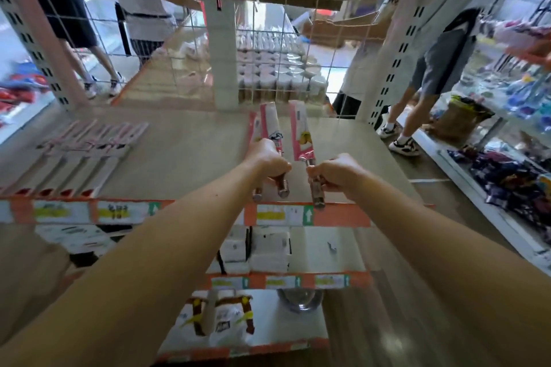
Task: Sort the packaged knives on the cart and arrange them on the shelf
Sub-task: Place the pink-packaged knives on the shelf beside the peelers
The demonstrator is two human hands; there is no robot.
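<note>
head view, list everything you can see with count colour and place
packaged knives: three, pink-and-white sleeves, steel handles, middle-right of the shelf, under the hands
knife row: several, pale pink and white, left of same shelf
shelf: one, beige, orange front edge
price labels: several, white and yellow, on the orange edge
white boxes: several, shelf below
jars: many, white lids, behind the wire grid
wire grid: one, pale, back of shelf
left hand: one, grips two knife handles
right hand: one, grips the third handle
</note>
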